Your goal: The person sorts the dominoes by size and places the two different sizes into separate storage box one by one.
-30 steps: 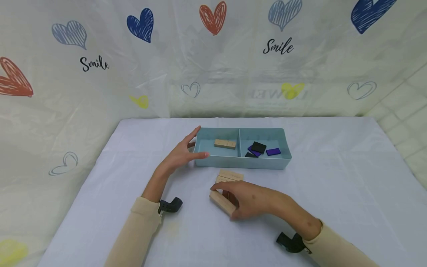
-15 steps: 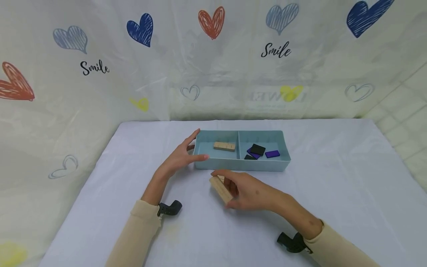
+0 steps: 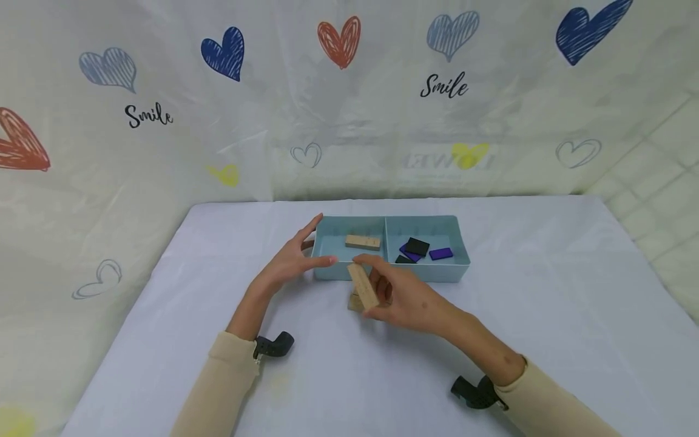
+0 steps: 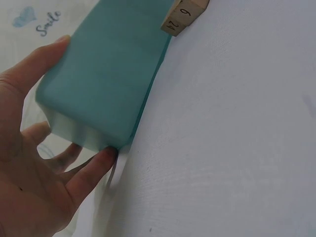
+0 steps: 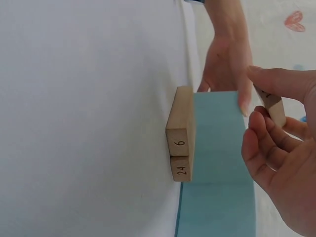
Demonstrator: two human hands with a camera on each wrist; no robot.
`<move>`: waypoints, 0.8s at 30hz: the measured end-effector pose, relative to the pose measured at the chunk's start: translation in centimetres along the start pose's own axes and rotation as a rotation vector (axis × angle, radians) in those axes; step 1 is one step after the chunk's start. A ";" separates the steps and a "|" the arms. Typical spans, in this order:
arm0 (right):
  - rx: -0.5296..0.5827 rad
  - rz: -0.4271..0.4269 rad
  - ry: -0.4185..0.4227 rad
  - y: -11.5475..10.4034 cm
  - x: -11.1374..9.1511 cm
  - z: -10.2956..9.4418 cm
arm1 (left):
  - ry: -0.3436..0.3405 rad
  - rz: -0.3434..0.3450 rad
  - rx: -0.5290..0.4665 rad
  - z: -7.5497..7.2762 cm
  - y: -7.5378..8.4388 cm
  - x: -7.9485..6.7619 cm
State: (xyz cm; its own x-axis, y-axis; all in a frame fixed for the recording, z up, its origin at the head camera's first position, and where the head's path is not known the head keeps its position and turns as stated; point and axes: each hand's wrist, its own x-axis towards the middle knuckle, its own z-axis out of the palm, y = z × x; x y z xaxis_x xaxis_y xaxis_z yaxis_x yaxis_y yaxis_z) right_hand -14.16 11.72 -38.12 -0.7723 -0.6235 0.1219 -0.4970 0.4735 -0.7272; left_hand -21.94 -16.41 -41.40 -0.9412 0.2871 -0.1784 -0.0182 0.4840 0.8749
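Observation:
My right hand (image 3: 409, 297) pinches a wooden block (image 3: 363, 286) between thumb and fingers, tilted, at the front wall of a blue two-compartment box (image 3: 437, 274). Below it, two wooden blocks (image 5: 180, 118) lie side by side on the table, their ends marked 6 and 24; in the head view the held block and hand partly cover them. My left hand (image 3: 284, 267) grips the box's left end, thumb over the front rim and a finger at the back corner. Inside the left compartment lies another wooden block (image 3: 363, 243).
Several flat black and purple pieces (image 3: 441, 254) lie in the box's right compartment. A white cloth (image 3: 524, 291) covers the table. Behind it hangs a pale sheet (image 3: 377, 121) printed with hearts. Each wrist carries a black camera (image 3: 275, 344).
My right hand has lifted the wooden block off the table and brought it toward the box, standing it more upright. The left hand keeps its grip on the box. The head view shifts slightly.

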 end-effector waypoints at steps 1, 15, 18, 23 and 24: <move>0.000 -0.001 0.009 0.0 0.1 0.0 | 0.000 0.003 0.001 0.0 0.0 0.0; 0.051 -0.055 0.178 -0.1 0.5 -0.4 | 0.008 0.000 0.006 -0.1 -0.1 0.0; 0.037 -0.061 0.197 0.0 0.7 -0.5 | 0.008 0.004 0.011 -0.1 -0.1 0.1; 0.002 -0.063 0.226 0.0 1.2 -0.6 | 0.006 0.003 0.007 0.0 -0.2 0.1; -0.001 -0.065 0.232 0.1 1.3 -0.6 | 0.006 0.002 0.009 0.0 -0.2 0.1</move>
State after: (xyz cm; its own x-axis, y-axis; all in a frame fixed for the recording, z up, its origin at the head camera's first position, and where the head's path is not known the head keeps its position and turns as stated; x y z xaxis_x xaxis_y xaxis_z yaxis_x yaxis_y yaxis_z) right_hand -15.43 11.35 -37.57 -0.8085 -0.4936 0.3205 -0.5493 0.4373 -0.7121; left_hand -22.05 -16.50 -41.62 -0.9432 0.2831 -0.1740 -0.0134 0.4908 0.8712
